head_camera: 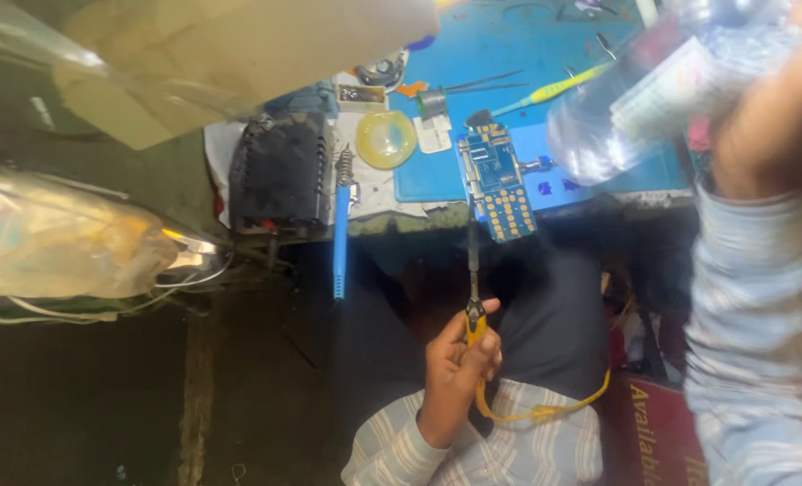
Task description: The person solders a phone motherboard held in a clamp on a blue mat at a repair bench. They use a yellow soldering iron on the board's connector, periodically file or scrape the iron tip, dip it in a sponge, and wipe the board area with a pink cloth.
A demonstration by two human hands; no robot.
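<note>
My left hand (459, 369) is closed around the yellow grip of a thin black-shafted tool (473, 270) with a yellow cord (545, 409) looping off it. The tool's tip points up towards a blue circuit board (497, 180) with gold pads, which lies at the near edge of a blue mat (509, 45). My right hand (765, 108), in a striped sleeve, is raised close to the camera at the upper right. It holds a clear plastic bottle (644, 99), blurred and tilted over the mat's right side.
A blue-handled soldering iron (340, 234) hangs over the bench edge beside a black box (279, 171). On the bench lie a round yellow lid (385, 139), a yellow-green toothbrush (554, 88) and tweezers (483, 83). Plastic bags (59, 238) crowd the left.
</note>
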